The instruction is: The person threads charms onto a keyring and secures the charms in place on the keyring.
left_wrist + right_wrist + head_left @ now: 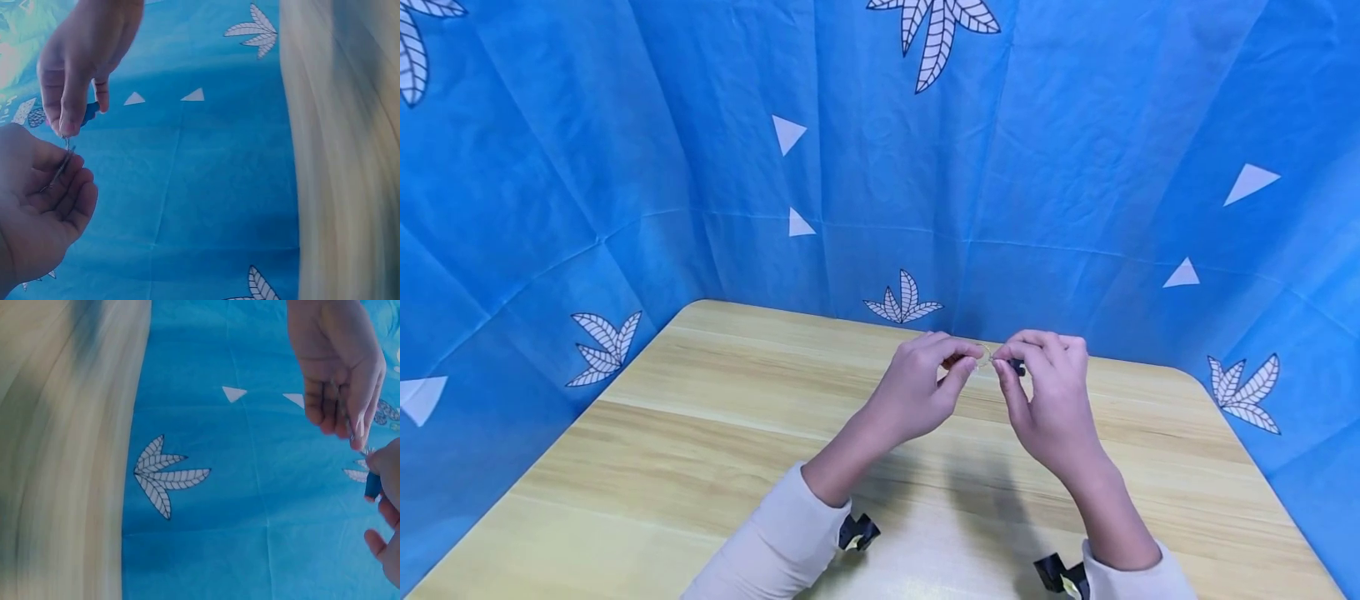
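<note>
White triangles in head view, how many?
5: one triangle at the left edge, cut off; two left of centre; two at right. Some may be hidden.

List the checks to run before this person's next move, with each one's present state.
1. Left hand grips the thin ring: ok.
2. Right hand has the small dark piece at its fingers: ok.
3. Hands raised above the table: ok.
4. Ring fully in sight: not ok, the left hand covers part.
5. Dark piece joined to the ring: cannot tell, too small and partly covered.
</note>
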`<state>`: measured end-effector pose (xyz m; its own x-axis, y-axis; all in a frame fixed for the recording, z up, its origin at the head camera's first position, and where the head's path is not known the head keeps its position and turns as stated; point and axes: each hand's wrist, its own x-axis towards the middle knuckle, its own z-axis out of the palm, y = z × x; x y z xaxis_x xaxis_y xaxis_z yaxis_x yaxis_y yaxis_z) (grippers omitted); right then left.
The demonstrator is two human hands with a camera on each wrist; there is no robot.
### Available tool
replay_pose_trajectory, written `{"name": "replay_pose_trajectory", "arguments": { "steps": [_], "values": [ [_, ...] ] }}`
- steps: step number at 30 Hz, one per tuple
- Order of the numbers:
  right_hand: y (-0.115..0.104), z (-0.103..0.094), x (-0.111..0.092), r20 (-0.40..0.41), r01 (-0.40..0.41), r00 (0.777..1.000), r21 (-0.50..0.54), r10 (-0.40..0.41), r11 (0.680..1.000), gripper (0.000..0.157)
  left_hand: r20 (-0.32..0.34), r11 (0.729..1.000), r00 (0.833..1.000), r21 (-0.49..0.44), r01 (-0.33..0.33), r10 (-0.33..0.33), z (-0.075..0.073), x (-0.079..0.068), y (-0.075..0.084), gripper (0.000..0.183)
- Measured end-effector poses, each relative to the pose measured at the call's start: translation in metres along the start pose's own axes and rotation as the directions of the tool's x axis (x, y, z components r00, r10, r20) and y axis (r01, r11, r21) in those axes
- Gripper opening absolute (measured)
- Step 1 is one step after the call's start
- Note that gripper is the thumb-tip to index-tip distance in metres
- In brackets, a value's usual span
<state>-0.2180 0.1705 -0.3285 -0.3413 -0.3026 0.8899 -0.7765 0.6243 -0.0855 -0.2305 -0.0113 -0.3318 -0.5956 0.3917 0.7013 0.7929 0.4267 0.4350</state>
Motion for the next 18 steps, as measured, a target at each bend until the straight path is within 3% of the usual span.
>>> {"name": "replay_pose_trajectory", "arguments": {
  "steps": [6, 9, 12, 18],
  "values": [
    [0.000, -0.007, 0.005, -0.036, 0.092, 0.995, 0.003, -0.092, 0.996, 0.025, 0.080, 0.988, 0.994, -0.128, 0.083, -0.073, -0.008, 0.003, 0.005, 0.017],
    [-0.002, -0.010, 0.007, -0.025, 0.119, 0.993, -0.005, -0.120, 0.993, 0.025, 0.147, 0.961, 0.979, -0.216, 0.173, -0.144, -0.012, 0.003, 0.006, 0.015],
    [-0.005, -0.012, 0.009, -0.005, 0.145, 0.989, -0.007, -0.145, 0.989, 0.025, 0.227, 0.902, 0.948, -0.321, 0.288, -0.221, -0.015, 0.004, 0.005, 0.014],
    [-0.009, -0.014, 0.010, 0.047, 0.186, 0.982, -0.006, -0.185, 0.983, 0.024, 0.362, 0.746, 0.874, -0.470, 0.471, -0.323, -0.017, 0.003, -0.001, 0.014]
  ]
}}
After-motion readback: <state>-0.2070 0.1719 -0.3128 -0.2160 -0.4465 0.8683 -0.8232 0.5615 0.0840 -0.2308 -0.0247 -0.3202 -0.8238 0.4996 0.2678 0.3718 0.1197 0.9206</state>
